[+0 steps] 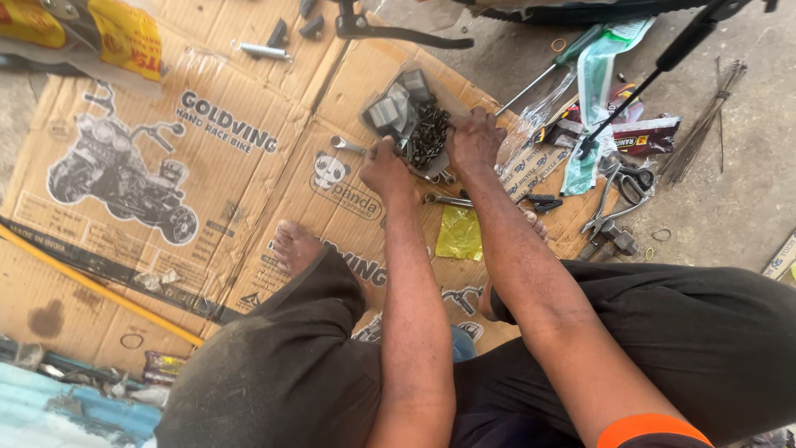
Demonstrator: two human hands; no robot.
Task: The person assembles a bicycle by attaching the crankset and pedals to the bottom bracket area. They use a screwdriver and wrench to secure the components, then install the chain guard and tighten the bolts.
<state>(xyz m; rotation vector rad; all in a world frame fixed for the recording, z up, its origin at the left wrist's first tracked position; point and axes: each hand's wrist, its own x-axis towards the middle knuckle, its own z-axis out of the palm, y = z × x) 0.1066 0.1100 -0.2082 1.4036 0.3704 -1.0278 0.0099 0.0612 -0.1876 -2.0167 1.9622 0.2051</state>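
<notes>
Looks like the sorting step: both hands are down in a pile of dark screws [429,133] on a clear plastic bag, sitting on the cardboard [166,249]. Left hand [384,168] is curled at the pile's near edge, seemingly pinching something small, can't tell what. Right hand [474,139] rests half-closed on the pile's right side. A spanner [448,200] lies just below the hands, pliers [618,195] well off right. Picking 1 piece needs a fingertip pinch.

Bare cardboard [207,191] lies open leftward; pliers [618,195] and wrappers [638,133] crowd the right
</notes>
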